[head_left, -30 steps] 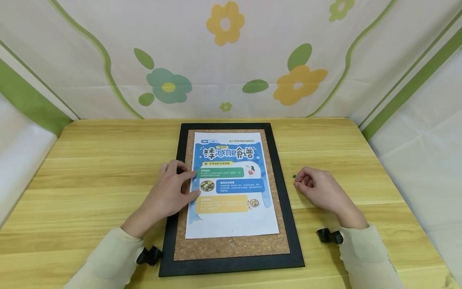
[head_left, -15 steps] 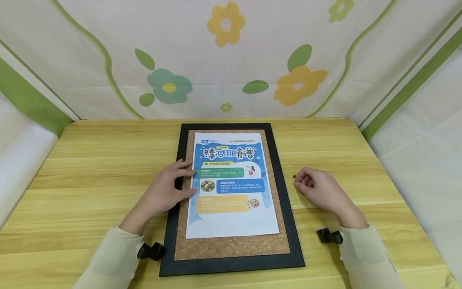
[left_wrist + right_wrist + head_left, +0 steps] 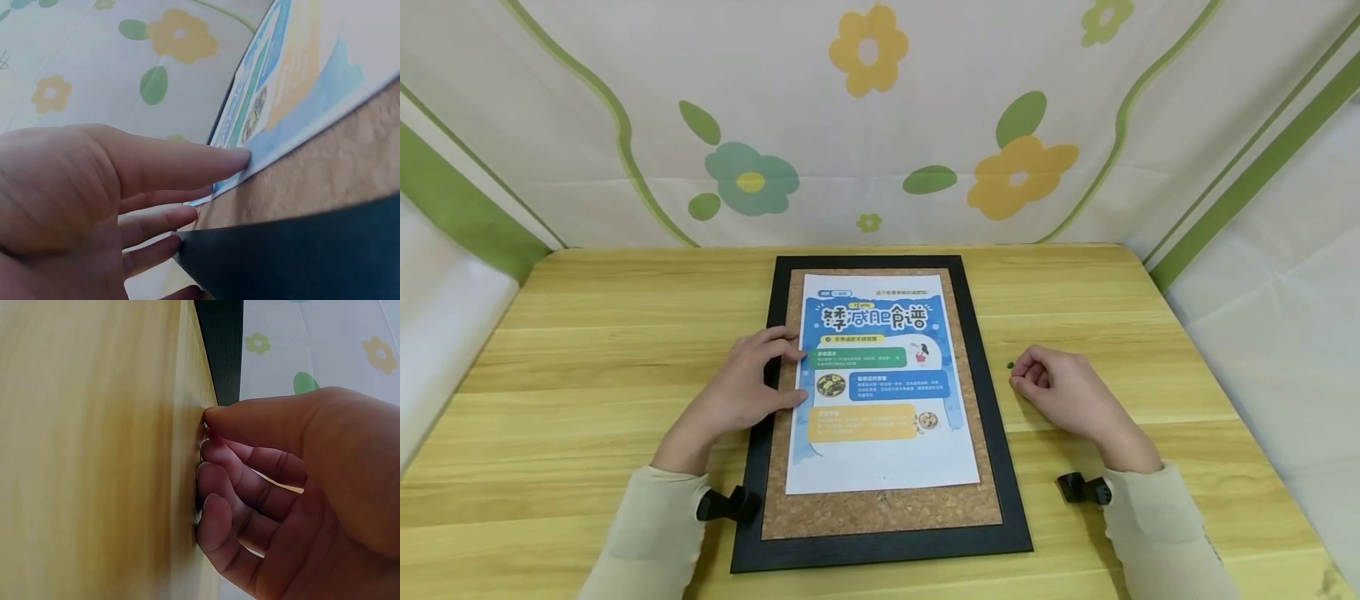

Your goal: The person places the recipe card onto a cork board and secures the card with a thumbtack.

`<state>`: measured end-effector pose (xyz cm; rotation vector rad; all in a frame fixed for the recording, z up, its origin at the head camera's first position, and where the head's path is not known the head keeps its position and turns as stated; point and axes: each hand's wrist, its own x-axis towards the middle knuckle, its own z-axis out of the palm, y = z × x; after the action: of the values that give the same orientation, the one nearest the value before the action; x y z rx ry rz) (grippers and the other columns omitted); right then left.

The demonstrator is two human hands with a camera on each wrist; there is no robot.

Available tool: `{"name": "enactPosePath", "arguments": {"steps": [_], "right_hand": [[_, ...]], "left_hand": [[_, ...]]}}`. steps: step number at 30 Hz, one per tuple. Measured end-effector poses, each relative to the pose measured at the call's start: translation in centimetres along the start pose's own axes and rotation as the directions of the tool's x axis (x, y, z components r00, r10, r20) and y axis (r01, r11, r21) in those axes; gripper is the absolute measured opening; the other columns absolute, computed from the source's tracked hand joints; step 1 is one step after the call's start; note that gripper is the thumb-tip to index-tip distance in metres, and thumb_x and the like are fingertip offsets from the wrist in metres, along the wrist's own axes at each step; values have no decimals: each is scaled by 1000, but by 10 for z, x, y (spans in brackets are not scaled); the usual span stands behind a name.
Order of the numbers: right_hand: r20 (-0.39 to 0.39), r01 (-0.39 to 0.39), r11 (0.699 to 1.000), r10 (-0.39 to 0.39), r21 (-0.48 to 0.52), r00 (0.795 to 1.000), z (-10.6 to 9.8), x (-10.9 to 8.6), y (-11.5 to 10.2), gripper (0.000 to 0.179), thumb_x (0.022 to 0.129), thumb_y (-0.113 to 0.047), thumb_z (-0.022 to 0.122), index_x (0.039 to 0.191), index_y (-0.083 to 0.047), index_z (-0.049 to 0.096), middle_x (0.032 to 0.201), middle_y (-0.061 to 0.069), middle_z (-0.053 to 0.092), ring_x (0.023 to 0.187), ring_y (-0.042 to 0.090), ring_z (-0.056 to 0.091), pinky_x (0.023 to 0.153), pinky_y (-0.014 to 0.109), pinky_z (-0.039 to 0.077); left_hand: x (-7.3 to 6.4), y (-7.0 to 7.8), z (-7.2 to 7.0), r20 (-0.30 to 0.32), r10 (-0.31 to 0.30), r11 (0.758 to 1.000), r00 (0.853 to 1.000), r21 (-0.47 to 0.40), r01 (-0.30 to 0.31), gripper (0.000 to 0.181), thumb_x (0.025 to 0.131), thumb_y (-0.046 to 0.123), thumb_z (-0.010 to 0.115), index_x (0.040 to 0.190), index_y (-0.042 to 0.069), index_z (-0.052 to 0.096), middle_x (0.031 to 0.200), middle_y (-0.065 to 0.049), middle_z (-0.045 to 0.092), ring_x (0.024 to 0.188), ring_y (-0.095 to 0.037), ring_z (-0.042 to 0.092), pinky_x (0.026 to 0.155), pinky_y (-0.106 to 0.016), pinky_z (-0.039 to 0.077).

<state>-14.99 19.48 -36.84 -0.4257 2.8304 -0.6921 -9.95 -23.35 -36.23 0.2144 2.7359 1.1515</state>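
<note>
A printed poster sheet in blue and white lies on the cork board with a black frame. At the sheet's left edge is my left hand, its fingers spread across the frame. Its thumb and index fingertip touch the paper's edge, and the thumb shows there in the left wrist view. On the table right of the board, my right hand rests with fingers curled. A tiny green piece shows at its fingertips; it seems pinched there, too small to name. The thumb and fingers hide most of it in the right wrist view.
The wooden table extends on both sides of the frame. A small speck shows on the cork just below the sheet. Behind the table hangs a white cloth with printed flowers.
My left hand shifts slightly, its thumb drawing back from over the sheet to its left edge, while the left wrist swings rightward. My right hand and the board stay put.
</note>
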Motion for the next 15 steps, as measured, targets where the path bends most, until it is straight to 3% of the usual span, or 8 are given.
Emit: {"name": "enactPosePath", "arguments": {"steps": [7,15], "right_hand": [[2,-7,1000,7,-1,1000,-1,0,-1,4,103,-13,71,100,-12,73,86,0,71,76,14,60,70,28,49],[-6,2,999,-1,40,1000,-1,0,-6,5,103,-14,72,101,-12,75,91,1,74,82,14,65,73,27,53]], "left_hand": [[3,5,1,4,-38,999,999,27,38,41,91,13,85,128,0,72,163,-22,48,148,-50,37,117,-69,40],[1,2,3,1,-19,999,1000,49,19,51,93,13,83,140,3,69,163,-23,47,147,-50,36,115,-70,41]]}}
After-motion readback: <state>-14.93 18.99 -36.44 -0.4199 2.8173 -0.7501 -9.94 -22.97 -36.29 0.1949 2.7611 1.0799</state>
